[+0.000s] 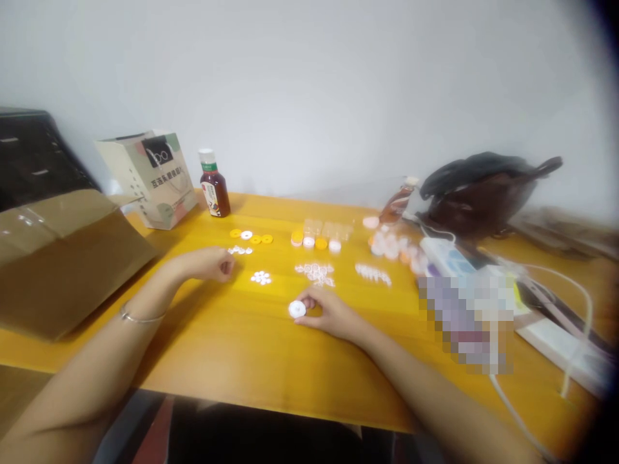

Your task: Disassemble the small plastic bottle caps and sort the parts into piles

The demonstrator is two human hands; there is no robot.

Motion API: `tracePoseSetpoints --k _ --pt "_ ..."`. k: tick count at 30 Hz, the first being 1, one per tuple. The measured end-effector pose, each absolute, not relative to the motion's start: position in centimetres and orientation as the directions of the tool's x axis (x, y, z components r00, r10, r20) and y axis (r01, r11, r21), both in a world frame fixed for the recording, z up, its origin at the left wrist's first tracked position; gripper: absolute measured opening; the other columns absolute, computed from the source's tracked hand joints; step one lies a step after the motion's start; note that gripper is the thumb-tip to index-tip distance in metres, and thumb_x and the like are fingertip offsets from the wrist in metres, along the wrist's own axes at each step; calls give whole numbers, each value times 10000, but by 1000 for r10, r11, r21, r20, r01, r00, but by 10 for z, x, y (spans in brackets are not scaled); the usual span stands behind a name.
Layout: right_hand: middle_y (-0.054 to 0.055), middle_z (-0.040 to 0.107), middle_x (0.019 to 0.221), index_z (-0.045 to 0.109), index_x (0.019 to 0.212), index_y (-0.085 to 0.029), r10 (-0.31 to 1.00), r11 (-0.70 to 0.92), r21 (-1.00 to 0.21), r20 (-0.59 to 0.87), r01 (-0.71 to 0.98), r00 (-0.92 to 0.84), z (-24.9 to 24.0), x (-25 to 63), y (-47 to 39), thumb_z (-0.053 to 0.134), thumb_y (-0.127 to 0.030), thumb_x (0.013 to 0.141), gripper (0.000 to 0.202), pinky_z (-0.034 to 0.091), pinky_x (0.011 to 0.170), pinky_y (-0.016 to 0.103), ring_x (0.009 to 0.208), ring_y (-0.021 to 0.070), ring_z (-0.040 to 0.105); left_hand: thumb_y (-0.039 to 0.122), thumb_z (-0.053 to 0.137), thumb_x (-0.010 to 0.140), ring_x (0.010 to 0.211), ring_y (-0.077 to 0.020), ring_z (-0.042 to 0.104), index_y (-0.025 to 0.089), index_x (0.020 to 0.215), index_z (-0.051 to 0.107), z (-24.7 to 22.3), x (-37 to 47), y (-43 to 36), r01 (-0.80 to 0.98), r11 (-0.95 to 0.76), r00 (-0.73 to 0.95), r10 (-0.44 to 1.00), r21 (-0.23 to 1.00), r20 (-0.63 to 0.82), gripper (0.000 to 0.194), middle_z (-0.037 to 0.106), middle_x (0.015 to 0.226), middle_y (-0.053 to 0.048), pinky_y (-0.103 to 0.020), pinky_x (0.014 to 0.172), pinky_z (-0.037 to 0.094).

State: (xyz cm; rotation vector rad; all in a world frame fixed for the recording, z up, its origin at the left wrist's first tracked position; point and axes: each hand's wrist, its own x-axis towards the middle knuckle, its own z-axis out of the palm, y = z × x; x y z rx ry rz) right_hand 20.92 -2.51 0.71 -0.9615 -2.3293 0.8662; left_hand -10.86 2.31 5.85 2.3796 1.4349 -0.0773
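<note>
My right hand [322, 310] pinches a white round disc [296, 309] over the middle of the yellow table [232, 348]. My left hand [213, 263] is closed beside a row of small white pieces [240, 250]; whatever its fingers hold, if anything, is hidden. Just right of it lies a cluster of small white round pieces [261, 278]. Beyond my right hand is a group of pinkish-white ring-like pieces [315, 273], with a blurred white group [373, 273] to its right. Farther back sit a row of orange and white discs [251, 237] and short orange and white round pieces [320, 243].
An open cardboard box [72, 258] stands at the left, with a paper bag [162, 183] and a dark bottle [213, 187] behind. At the right are a heap of pale round pieces [391, 245], another bottle [399, 201], a dark bag [478, 190], white boxes and cables.
</note>
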Motion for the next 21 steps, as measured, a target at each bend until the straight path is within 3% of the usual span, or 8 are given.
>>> tracePoseSetpoints --k 5,10,12,15,17,21 --pt "12 560 799 582 859 -193 743 553 -704 176 445 -646 8 209 -26 701 -317 693 239 415 675 261 741 142 516 171 502 597 575 -135 553 168 688 635 55 -109 23 862 -422 488 840 279 -236 161 639 656 -8 -213 528 379" --pt "13 573 813 590 870 -194 765 502 -759 164 416 -623 8 210 -26 686 -331 701 238 416 682 262 745 141 522 253 559 674 581 -127 557 167 694 633 63 -108 21 847 -421 501 836 325 -223 115 638 661 -5 -208 537 388" --pt "9 577 809 589 880 -186 788 448 -800 142 398 -600 8 210 -26 690 -326 693 254 413 665 257 731 135 522 308 554 739 593 -122 558 160 729 627 68 -97 16 808 -458 535 834 370 -136 166 632 671 -8 -213 566 406" --pt "1 575 771 587 882 -174 824 357 -850 91 387 -560 11 209 -26 689 -323 684 267 404 623 251 681 123 509 342 477 849 701 -126 572 155 836 615 67 -68 2 648 -642 633 753 410 179 233 635 776 -33 -239 669 439" --pt "-2 572 749 590 878 -172 834 328 -864 75 382 -547 12 208 -26 680 -322 685 260 400 611 250 664 119 500 310 449 886 818 -137 577 160 936 602 59 -43 -10 511 -782 717 617 356 324 221 630 904 -61 -260 747 446" --pt "-2 572 733 588 870 -173 827 334 -882 105 333 -552 13 208 -26 682 -322 676 262 404 624 258 666 122 503 249 449 898 866 -163 572 167 1050 574 35 -6 -30 362 -929 835 358 73 417 214 626 979 -85 -300 764 452"
